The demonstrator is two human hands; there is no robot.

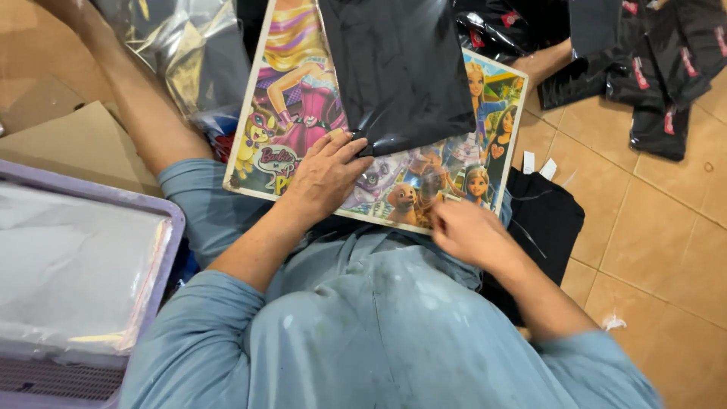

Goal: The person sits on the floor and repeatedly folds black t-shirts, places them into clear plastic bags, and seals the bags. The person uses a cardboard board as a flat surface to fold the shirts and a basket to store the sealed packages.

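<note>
A colourful cartoon picture board [303, 113] lies across my lap. On it rests a black garment in a clear plastic bag [397, 68]. My left hand [326, 178] lies flat on the board, its fingertips touching the bag's near edge. At the board's near right edge sits my right hand [469, 231], blurred, fingers curled; whether it holds anything I cannot tell. I wear a light blue shirt and shorts.
A purple plastic basket [163, 280] with clear bags stands at my left. More bagged black garments [666, 68] lie on the tan tiled floor at the top right. A black garment with white tags [549, 212] lies beside my right knee. Crumpled clear plastic [182, 53] lies at the top left.
</note>
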